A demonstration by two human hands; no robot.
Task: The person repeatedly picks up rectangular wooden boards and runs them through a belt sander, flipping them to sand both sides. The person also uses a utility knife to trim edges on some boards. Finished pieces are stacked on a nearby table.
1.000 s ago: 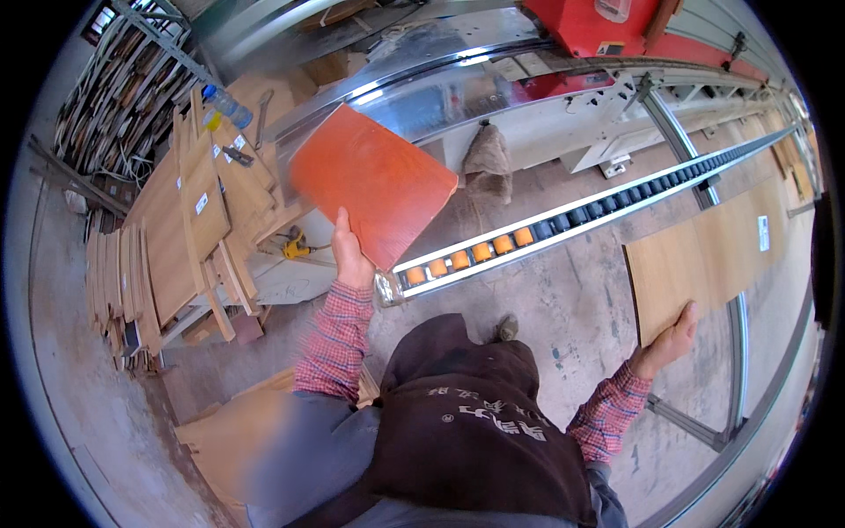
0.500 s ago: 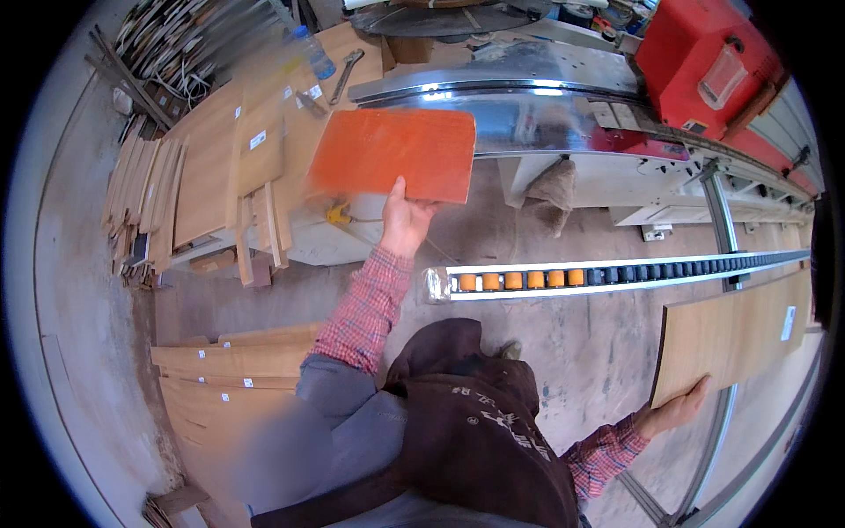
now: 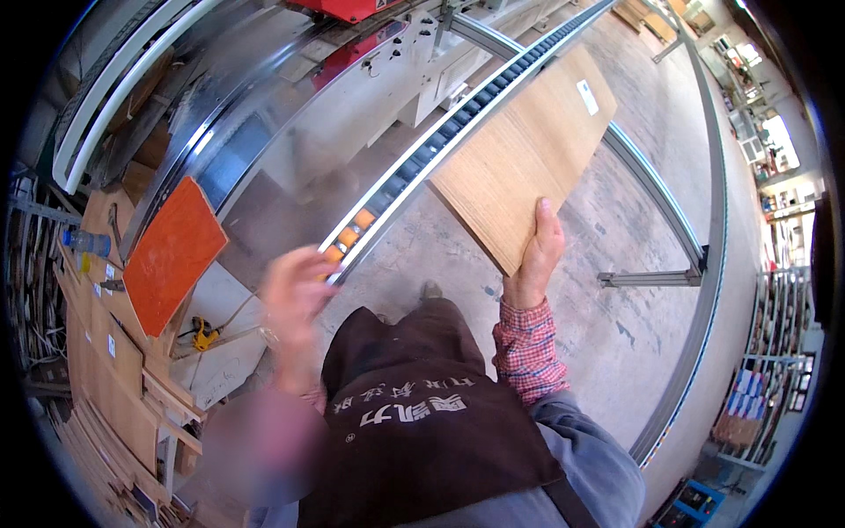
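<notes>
My right hand [image 3: 538, 254] grips the near corner of a wooden board [image 3: 528, 145], thumb on its upper face. The board is light brown with a white label, and it extends away beside the roller rail [image 3: 414, 167]. My left hand [image 3: 299, 286] is smeared by motion near the rail's close end, by the orange rollers; whether its fingers are open cannot be made out, and no board shows in it. An orange-red board [image 3: 174, 255] lies farther left, on the work surface by the machine's metal table.
A machine with a red housing [image 3: 348, 7] and a shiny metal bed [image 3: 220, 145] stands at the upper left. Stacked wooden panels [image 3: 106, 352], a water bottle [image 3: 86, 242] and a yellow tool [image 3: 204, 334] are on the left. Metal frame bars [image 3: 656, 194] cross the right side.
My left hand has let go of the orange-red board and come back toward the roller rail. The view has turned right; my right hand still holds the wooden board.
</notes>
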